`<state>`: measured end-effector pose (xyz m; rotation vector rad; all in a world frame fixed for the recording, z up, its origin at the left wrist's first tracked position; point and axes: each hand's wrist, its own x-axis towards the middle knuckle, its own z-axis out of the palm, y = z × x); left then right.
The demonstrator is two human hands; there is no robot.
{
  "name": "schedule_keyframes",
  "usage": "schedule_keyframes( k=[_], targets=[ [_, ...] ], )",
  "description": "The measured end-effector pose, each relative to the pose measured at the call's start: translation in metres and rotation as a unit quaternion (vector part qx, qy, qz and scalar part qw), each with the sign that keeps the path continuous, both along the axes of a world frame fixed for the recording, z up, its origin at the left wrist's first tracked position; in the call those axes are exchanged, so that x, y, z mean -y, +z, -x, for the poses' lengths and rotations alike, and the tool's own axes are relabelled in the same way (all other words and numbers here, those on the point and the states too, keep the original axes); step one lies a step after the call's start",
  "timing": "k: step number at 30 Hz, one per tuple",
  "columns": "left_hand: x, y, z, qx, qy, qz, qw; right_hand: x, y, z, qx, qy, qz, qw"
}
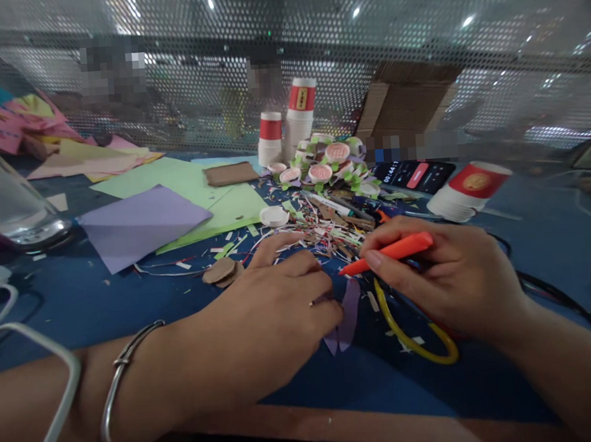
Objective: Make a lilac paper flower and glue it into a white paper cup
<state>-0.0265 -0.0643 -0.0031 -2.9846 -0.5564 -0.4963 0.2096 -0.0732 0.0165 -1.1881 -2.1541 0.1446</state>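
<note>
My left hand (275, 302) rests on the blue table cover (104, 293) with its fingers curled, pinching a small purple paper piece (348, 311) at its fingertips. My right hand (444, 275) is closed around an orange pen-like tool (392, 250), whose tip points left and down toward the purple piece. A yellow ring-shaped handle (413, 337) lies on the cover just below my right hand. A silver bangle (119, 372) sits on my left wrist.
A heap of paper scraps (321, 229) lies just beyond my hands, with decorated paper-cup flowers (329, 165) behind it. Purple paper (140, 224) and green paper (198, 187) lie at left. Stacked red-and-white cups (296, 117), a tipped cup (468, 190), a phone (415, 173) and brown card discs (221, 271) are around.
</note>
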Motion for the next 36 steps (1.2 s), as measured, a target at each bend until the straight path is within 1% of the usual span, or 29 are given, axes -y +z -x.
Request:
schedule_keyframes(
  k=[4, 6, 11, 15, 20, 24, 29, 36],
  targets=[
    [-0.002, -0.005, 0.0, 0.02, 0.015, -0.012, 1.0, 0.001, -0.002, 0.002, -0.009, 0.007, 0.01, 1.0],
    [-0.002, -0.007, 0.0, 0.007, 0.012, -0.012, 1.0, 0.0, -0.002, 0.003, -0.012, 0.008, 0.008, 1.0],
    [0.0, 0.001, 0.0, -0.034, -0.001, -0.006, 0.999, -0.001, -0.002, 0.006, -0.026, 0.019, 0.022, 0.999],
    [0.001, 0.006, 0.0, -0.039, -0.01, 0.007, 0.999, -0.002, -0.003, 0.007, -0.033, 0.015, 0.052, 0.998],
    [-0.001, 0.005, 0.0, -0.025, -0.009, 0.016, 1.0, -0.003, -0.007, 0.007, -0.045, 0.019, 0.051, 0.998],
    [-0.001, 0.005, 0.0, -0.033, -0.014, 0.028, 0.999, -0.004, -0.007, 0.01, -0.04, 0.02, 0.052, 0.998],
    [-0.002, 0.006, 0.001, -0.033, -0.02, 0.027, 0.999, -0.005, -0.006, 0.012, -0.026, 0.03, 0.063, 0.997],
    [-0.002, 0.007, 0.0, -0.03, -0.013, 0.026, 0.999, -0.007, -0.009, 0.012, -0.027, 0.024, 0.069, 0.997]
  ],
)
